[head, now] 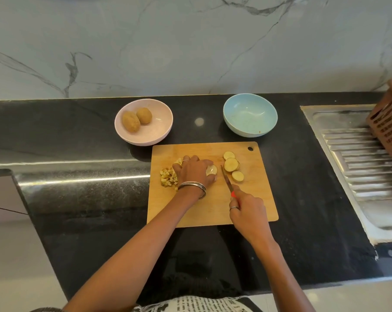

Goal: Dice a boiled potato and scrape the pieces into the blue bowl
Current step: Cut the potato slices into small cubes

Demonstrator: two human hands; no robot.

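Two hands were busy over a wooden cutting board (253, 206) on the black tabletop (303, 176). The left hand (194, 171) lay on top of a potato piece (212, 170), its fingers curled around it to keep it still. The right hand (247, 211) gripped the red handle of a knife (227, 181). The blade pointed away from the person and sat on the board just right of the held piece.

Three round potato slices (232, 165) lay near the blade's right side, some touching each other. A pile of small diced pieces (168, 177) sat on the board's left part, right by the left hand.

The blue bowl (250, 114) stood behind the board, toward the right, with almost nothing in it. A pink bowl (154, 134) stood behind the board on the left and had two whole potatoes (136, 119) inside, side by side. A metal sink tray (359, 165) was far to the right, with a brown basket (391, 118) on it.
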